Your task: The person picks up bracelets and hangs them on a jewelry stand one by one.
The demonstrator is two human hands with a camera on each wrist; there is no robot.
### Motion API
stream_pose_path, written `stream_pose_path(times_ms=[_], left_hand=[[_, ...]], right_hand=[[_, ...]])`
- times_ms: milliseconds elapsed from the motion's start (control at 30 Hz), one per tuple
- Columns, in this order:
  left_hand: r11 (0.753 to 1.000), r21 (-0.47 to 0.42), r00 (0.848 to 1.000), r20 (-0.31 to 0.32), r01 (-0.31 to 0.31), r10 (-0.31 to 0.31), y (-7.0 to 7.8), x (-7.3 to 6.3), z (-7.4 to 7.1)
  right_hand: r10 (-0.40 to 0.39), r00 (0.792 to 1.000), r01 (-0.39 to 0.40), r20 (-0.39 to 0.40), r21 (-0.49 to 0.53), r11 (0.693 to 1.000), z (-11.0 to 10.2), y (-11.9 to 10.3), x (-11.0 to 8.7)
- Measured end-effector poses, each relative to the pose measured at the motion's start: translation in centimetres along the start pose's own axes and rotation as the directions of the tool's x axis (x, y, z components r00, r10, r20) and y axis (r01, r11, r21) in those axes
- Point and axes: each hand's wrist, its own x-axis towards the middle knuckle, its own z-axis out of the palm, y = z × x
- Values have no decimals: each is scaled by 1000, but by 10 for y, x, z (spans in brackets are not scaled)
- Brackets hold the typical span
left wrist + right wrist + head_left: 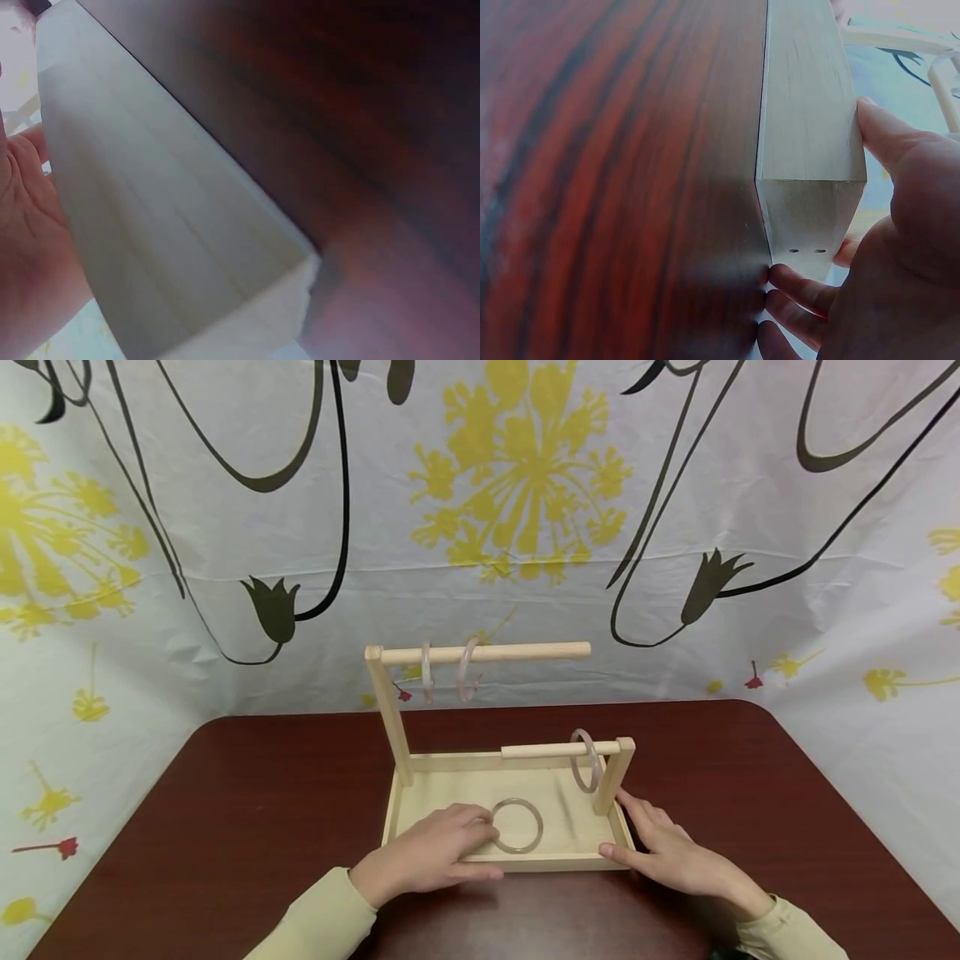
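Note:
A light wooden bangle stand has a shallow tray (555,863) and two bars. On the tall upper bar (540,652) hang two pale bangles, a left one (427,681) and a right one (462,677). Another bangle (596,768) encircles the lower bar (536,751) near its right post. One bangle (541,827) lies flat in the tray. My left hand (431,850) reaches over the front wall, fingertips at that bangle's left edge, thumb outside the tray. With thumb on the front rim and fingers along the side, my right hand (678,856) grips the tray's right front corner.
The stand rests on a dark red-brown wooden table (247,827) with rounded far corners. Behind and beside it hangs a pale cloth (375,527) with yellow and dark flower prints. The left wrist view shows the tray wall (165,202) up close.

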Motion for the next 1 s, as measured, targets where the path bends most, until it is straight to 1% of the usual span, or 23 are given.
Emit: stream_pose_path(times_ms=[233,400,533,633,767,833,1000], left_hand=[[998,-29,998,-10,57,-57,-7,-10,-4],[996,-46,996,-35,75,-77,-10,-11,-7],[997,-50,995,-70,63,-66,-13,-5,-8],[996,-62,995,-71,69,-73,-15,1,-9],[992,-95,995,-33,88,-91,-17,8,-10],[992,-98,996,-17,81,-83,-18,12,-9],[998,-44,999,19,44,-44,-21,19,-4]], right_hand=[[0,1000,0,-7,-6,1000,-1,1,1],[-4,1000,4,-13,-7,1000,-1,0,0],[0,1000,0,-10,-8,1000,-1,0,0],[3,1000,-3,-2,-4,1000,-1,0,0],[-5,1000,5,5,-2,1000,-1,-1,0],[-5,1000,5,5,-3,1000,-1,-1,-1],[-3,1000,3,3,1,1000,0,-1,0]])
